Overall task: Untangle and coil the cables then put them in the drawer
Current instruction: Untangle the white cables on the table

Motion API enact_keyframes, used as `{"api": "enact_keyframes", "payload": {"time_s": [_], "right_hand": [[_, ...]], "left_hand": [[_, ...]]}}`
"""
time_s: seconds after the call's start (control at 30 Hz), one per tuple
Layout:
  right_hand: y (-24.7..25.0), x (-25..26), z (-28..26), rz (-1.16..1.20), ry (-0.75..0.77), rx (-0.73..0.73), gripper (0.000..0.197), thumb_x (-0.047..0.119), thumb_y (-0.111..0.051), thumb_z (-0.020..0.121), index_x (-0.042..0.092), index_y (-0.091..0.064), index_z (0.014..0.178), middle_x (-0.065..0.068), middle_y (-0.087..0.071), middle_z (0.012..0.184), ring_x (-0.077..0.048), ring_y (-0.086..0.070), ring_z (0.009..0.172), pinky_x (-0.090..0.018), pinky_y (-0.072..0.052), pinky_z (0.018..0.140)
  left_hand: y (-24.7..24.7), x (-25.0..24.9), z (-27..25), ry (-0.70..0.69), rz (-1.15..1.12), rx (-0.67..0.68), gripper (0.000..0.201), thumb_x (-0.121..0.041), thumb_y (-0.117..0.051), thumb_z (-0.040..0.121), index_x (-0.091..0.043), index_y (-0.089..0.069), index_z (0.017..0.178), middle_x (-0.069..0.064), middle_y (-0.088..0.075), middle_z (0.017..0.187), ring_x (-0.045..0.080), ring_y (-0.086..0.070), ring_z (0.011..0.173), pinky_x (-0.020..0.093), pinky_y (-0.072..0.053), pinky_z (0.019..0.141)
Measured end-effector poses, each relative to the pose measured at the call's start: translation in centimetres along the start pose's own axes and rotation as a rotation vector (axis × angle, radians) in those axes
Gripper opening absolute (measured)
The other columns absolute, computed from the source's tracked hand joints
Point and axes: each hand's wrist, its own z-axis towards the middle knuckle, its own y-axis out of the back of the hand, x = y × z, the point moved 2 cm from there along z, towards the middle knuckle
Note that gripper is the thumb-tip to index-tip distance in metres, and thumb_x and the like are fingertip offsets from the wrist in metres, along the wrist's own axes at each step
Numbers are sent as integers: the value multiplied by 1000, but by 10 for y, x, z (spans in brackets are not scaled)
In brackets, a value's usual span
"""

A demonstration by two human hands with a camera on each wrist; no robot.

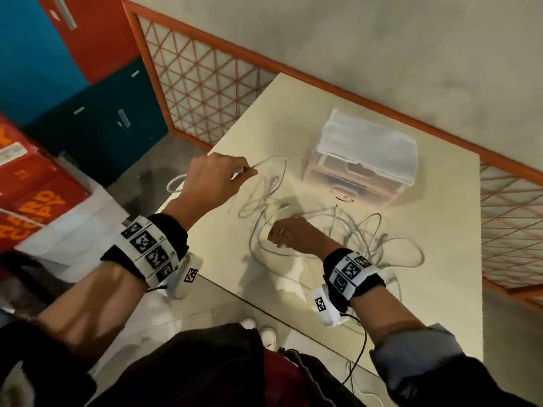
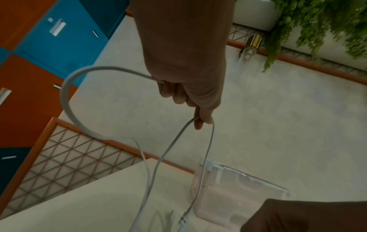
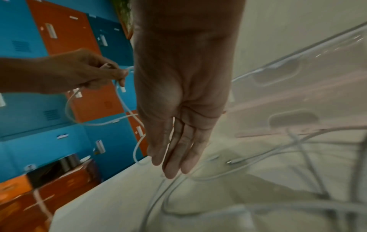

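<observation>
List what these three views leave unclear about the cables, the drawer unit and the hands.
- Cables: head view, overlapping loops; their number is unreadable.
- Drawer unit: translucent and blurred in every view; contents unknown.
- Left hand: cable end hidden inside the fingers.
- Right hand: straight fingertips at the strands; contact blurred.

Left hand [image 2: 190, 87] at frame centre pinches a looped cable [image 2: 65, 102] (white) above the drawer [image 2: 234, 194], lower right.

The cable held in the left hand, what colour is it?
The cable is white, seen best in the left wrist view, where the left hand grips it.
</observation>
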Motion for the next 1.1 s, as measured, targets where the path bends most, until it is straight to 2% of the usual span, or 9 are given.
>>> {"api": "enact_keyframes", "payload": {"time_s": [0.1, 0.17, 0.3, 0.4, 0.47, 0.57, 0.73, 0.9, 1.1], "right_hand": [[-25, 13, 16, -108, -12, 91, 13, 5, -63, 85, -6, -69, 90, -24, -72, 89, -28, -70, 78, -25, -53, 72], [-40, 15, 22, -191, -46, 147, 18, 11, -69, 83, -6, -69, 90, -23, -72, 93, -29, -67, 84, -17, -48, 68], [-65, 7, 29, -324, -131, 102, 24, 23, -75, 78, 18, -54, 70, -23, -64, 105, -34, -62, 98, -38, -51, 86], [-70, 4, 30, -376, -147, 74, 11, 17, -65, 85, 13, -56, 85, -22, -62, 111, -38, -61, 103, -39, -49, 85], [-63, 2, 29, -413, -179, 126, 20, 16, -59, 88, 3, -60, 102, -20, -62, 113, -38, -60, 104, -37, -47, 82], [-40, 10, 17, -278, -156, 220, 13, 9, -60, 85, 0, -63, 93, -22, -70, 99, -29, -66, 89, -31, -49, 74], [29, 26, -20, 47, -122, 63, 30, -9, -50, 81, 4, -64, 104, -17, -70, 83, -14, -62, 59, -27, -47, 64], [88, 34, -68, 168, -164, -156, 17, -5, -56, 85, -3, -66, 98, -15, -68, 75, -21, -61, 61, -25, -52, 59], [105, 41, -92, 208, -84, -265, 12, 0, -62, 83, 6, -67, 92, -13, -70, 75, -14, -65, 63, -18, -52, 60]], "left_hand": [[-19, 12, -11, 40, 53, 163, 40, -51, -44, 93, -19, -68, 96, 3, -72, 89, 28, -65, 81, 29, -37, 63], [-29, 13, -17, 59, 73, 215, 40, -52, -43, 92, -20, -67, 97, 4, -71, 89, 29, -64, 83, 29, -33, 62], [-38, 13, -26, 64, 82, 251, 38, -51, -47, 92, -19, -67, 95, 4, -71, 89, 29, -63, 86, 27, -29, 64], [-40, 16, -26, 92, 82, 274, 39, -52, -48, 91, -18, -67, 96, 3, -71, 94, 28, -62, 90, 28, -30, 66], [-41, 17, -25, 125, 66, 284, 39, -52, -48, 91, -18, -67, 95, 6, -70, 94, 29, -61, 90, 29, -29, 66], [-42, 18, -21, 175, 8, 293, 36, -50, -51, 90, -18, -66, 92, 4, -70, 96, 27, -59, 93, 30, -31, 68], [-51, 7, -9, 191, -93, 331, 34, -47, -62, 84, -15, -69, 93, 4, -69, 102, 28, -60, 99, 30, -39, 75], [-64, -8, 5, 200, -438, 370, 38, -30, -80, 71, -11, -64, 100, -9, -50, 61, 24, -59, 74, 24, -36, 65], [-74, -46, 22, 404, -1047, 601, 10, -14, -51, 95, -10, -57, 88, 1, -45, 70, 12, -38, 62, 15, -35, 52]]}}
